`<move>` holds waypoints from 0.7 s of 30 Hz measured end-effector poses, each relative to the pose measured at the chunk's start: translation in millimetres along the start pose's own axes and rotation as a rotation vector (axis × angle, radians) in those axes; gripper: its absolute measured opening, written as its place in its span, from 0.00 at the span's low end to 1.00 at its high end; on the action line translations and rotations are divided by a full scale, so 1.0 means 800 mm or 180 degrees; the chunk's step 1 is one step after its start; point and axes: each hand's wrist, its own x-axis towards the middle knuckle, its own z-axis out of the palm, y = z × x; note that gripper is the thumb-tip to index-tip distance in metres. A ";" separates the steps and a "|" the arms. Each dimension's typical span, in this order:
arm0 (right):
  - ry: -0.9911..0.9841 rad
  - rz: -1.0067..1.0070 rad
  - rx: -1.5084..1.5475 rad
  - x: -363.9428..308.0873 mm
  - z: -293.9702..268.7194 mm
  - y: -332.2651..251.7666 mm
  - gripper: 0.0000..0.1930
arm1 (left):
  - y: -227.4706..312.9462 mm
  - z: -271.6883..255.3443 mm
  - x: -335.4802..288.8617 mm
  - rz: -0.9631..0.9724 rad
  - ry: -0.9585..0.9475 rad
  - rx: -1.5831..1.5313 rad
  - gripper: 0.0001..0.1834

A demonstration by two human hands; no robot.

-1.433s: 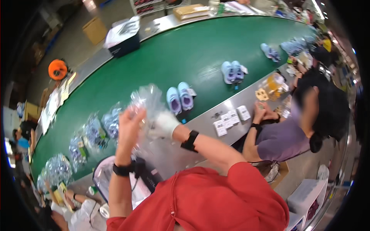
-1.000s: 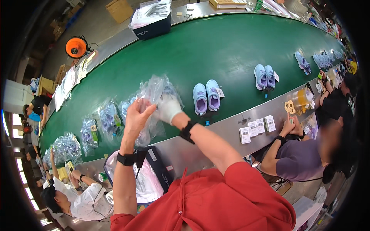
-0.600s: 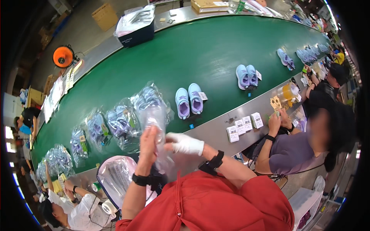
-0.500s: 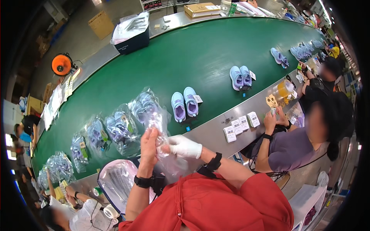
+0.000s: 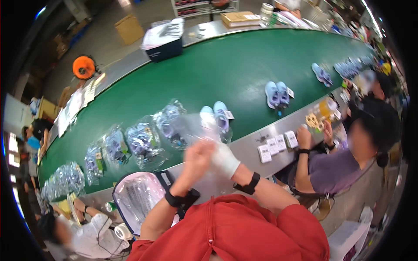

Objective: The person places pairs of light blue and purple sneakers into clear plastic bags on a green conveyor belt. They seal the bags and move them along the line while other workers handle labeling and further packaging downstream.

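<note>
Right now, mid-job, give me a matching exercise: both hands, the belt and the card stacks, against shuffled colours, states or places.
Column one:
1. left hand
2. right hand
3. belt
4. card stacks

Column two:
A. green
B. on the metal ledge in front of the person in the purple top
C. ungloved
D. in a white glove

Pairs: 1-C, 2-D, 3-A, 4-B.

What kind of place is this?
Probably a shoe factory's packing line: a long green belt-like surface bears light-blue shoes in pairs, others sit in clear bags, and a co-worker in purple is at its near side.
</note>
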 end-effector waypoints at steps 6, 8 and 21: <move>-0.0931 0.0430 0.0612 -0.008 0.006 0.018 0.10 | 0.024 0.041 -0.082 0.0313 -0.2348 -0.0861 0.08; -0.1009 0.0756 0.0631 -0.005 0.003 0.033 0.10 | 0.029 0.007 -0.067 0.0135 -0.2127 -0.0439 0.07; -0.0930 0.0601 0.2296 0.040 0.056 -0.018 0.13 | -0.075 -0.178 -0.007 -0.0437 0.1788 0.0755 0.09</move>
